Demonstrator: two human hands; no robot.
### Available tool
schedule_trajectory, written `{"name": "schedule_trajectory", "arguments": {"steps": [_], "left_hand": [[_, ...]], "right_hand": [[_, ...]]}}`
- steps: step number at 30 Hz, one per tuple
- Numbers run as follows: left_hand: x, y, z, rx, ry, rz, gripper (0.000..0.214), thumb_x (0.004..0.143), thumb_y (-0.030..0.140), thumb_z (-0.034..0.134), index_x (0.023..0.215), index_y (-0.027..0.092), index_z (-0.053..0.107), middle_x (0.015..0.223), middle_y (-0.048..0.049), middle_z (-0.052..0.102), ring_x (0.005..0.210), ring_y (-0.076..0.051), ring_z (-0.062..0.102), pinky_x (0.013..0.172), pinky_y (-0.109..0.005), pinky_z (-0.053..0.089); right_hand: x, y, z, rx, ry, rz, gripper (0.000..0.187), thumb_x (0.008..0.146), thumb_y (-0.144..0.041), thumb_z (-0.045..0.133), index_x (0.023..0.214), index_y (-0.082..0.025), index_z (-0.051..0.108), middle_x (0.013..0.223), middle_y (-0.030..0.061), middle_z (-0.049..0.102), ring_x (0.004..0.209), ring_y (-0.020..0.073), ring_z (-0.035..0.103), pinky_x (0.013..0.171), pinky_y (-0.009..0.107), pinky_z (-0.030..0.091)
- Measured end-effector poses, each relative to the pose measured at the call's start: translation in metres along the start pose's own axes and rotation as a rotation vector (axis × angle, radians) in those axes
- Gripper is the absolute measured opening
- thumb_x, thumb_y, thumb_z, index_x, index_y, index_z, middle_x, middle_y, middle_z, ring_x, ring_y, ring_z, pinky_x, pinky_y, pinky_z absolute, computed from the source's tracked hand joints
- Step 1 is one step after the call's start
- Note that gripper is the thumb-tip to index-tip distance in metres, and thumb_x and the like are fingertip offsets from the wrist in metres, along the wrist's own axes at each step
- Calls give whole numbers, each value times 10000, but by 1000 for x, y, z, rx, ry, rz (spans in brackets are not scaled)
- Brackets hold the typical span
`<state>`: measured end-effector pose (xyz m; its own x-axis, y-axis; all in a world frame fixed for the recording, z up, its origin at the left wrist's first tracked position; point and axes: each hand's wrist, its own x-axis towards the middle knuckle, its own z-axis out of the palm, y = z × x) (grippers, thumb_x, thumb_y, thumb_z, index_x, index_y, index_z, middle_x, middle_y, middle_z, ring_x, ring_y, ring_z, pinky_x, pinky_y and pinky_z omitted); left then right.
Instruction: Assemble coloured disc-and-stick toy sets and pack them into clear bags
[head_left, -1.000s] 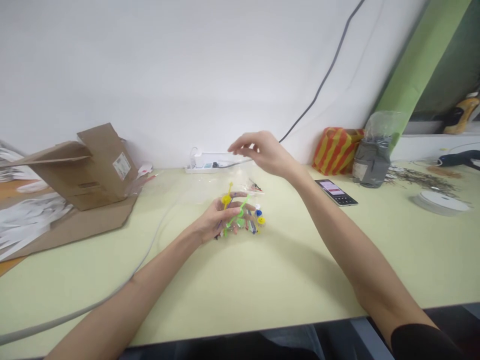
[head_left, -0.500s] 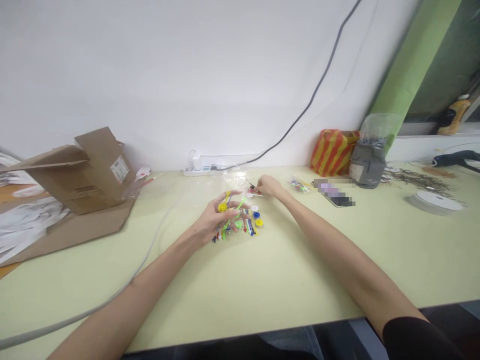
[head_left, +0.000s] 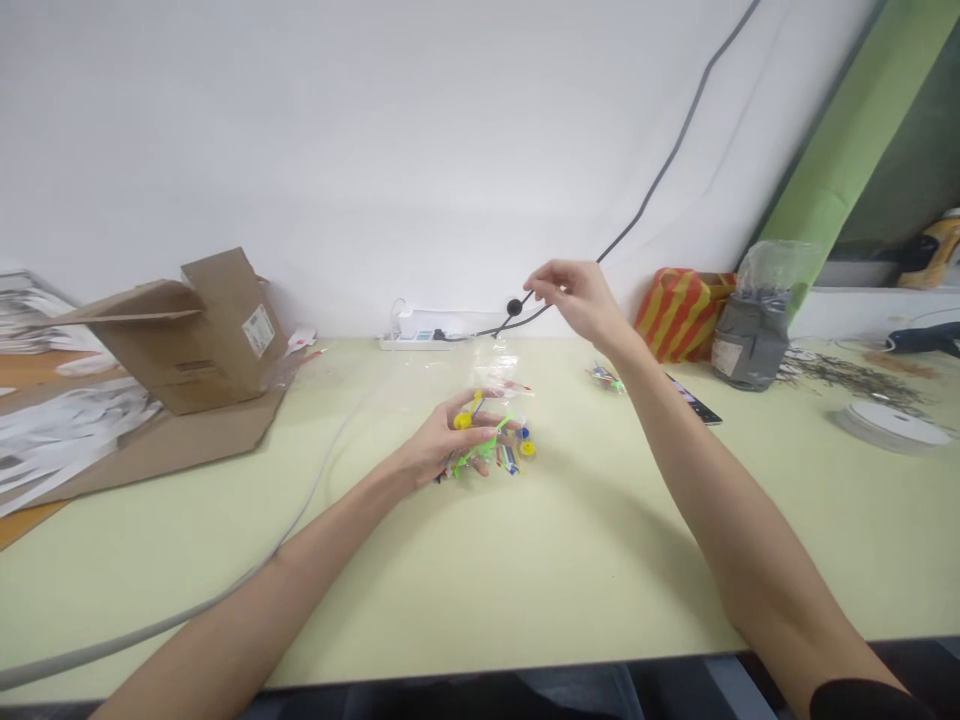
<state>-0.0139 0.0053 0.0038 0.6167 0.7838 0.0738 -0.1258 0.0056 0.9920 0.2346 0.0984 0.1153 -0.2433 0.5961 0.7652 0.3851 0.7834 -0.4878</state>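
My left hand [head_left: 450,440] rests on the pale green table [head_left: 525,560], fingers curled round a bunch of coloured plastic picks [head_left: 491,445] with round heads, yellow, green and blue. A clear plastic bag [head_left: 499,365] lies just behind them. My right hand [head_left: 577,295] is raised above the table near the wall, pinching a thin black pick with a round black head [head_left: 514,307] between thumb and fingertips.
A torn cardboard box [head_left: 187,335] and white papers [head_left: 52,440] lie at the left. A white power strip [head_left: 431,328] sits by the wall. A phone [head_left: 701,405], a striped bag [head_left: 679,312], a grey pouch [head_left: 750,340] and a white roll [head_left: 889,420] are at the right. A grey cable [head_left: 300,500] crosses the table.
My right hand went down to the table beside the bag, then rose toward the wall with the black pick pinched in it. The left hand stayed on the picks.
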Motion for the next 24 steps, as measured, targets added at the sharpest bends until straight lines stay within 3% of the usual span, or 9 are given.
{"name": "schedule_trajectory", "arguments": {"steps": [5, 8, 11, 15, 18, 21, 24], "left_hand": [[0, -1, 1, 44, -5, 17, 699, 790, 347, 803, 1398, 229, 479, 1314, -214, 648, 993, -338, 731, 580, -270, 586], [1, -1, 1, 41, 12, 47, 714, 789, 329, 806, 1412, 224, 472, 1308, -212, 652, 1081, -361, 700, 624, -287, 591], [1, 1, 3, 33, 5, 83, 719, 788, 278, 808, 1422, 221, 474, 1292, -201, 664, 1124, -354, 681, 688, -302, 593], [2, 2, 6, 49, -9, 117, 716, 770, 235, 818, 1413, 221, 505, 1324, -188, 647, 1130, -344, 677, 735, -313, 588], [2, 1, 5, 67, 13, 123, 710, 767, 230, 820, 1410, 222, 519, 1294, -170, 670, 1128, -330, 679, 787, -326, 584], [3, -2, 3, 65, 42, 132, 675, 768, 232, 822, 1384, 208, 547, 1245, -159, 698, 1151, -321, 668, 875, -357, 571], [4, -5, 2, 17, 93, 142, 694, 737, 220, 846, 1366, 216, 553, 1303, -158, 670, 1218, -336, 630, 931, -393, 563]], "right_hand": [[-5, -63, 0, -13, -383, -45, 147, 891, -249, 625, 874, -170, 748, 860, 49, 743, 796, 164, 650, 738, 285, 483], [-9, -75, 5, -7, -601, -27, 135, 871, -202, 627, 893, -173, 758, 808, 37, 742, 752, 158, 653, 690, 274, 468], [-11, -75, 7, 1, -676, -17, 165, 853, -154, 616, 960, -162, 742, 770, 27, 731, 705, 143, 636, 641, 261, 436], [-11, -75, 7, -9, -681, -12, 99, 855, -191, 636, 875, -149, 723, 788, 33, 723, 736, 145, 624, 652, 261, 417], [-9, -71, 7, -45, -621, -40, 193, 909, -296, 616, 852, -153, 733, 845, 45, 717, 774, 151, 602, 695, 271, 419], [-5, -51, 13, -109, -437, -93, 263, 972, -343, 539, 960, -169, 736, 1010, 67, 711, 887, 164, 599, 781, 280, 433], [-6, -12, 24, -211, -240, -48, 260, 997, -276, 479, 1080, -167, 700, 1088, 82, 704, 959, 176, 606, 855, 288, 442]]}}
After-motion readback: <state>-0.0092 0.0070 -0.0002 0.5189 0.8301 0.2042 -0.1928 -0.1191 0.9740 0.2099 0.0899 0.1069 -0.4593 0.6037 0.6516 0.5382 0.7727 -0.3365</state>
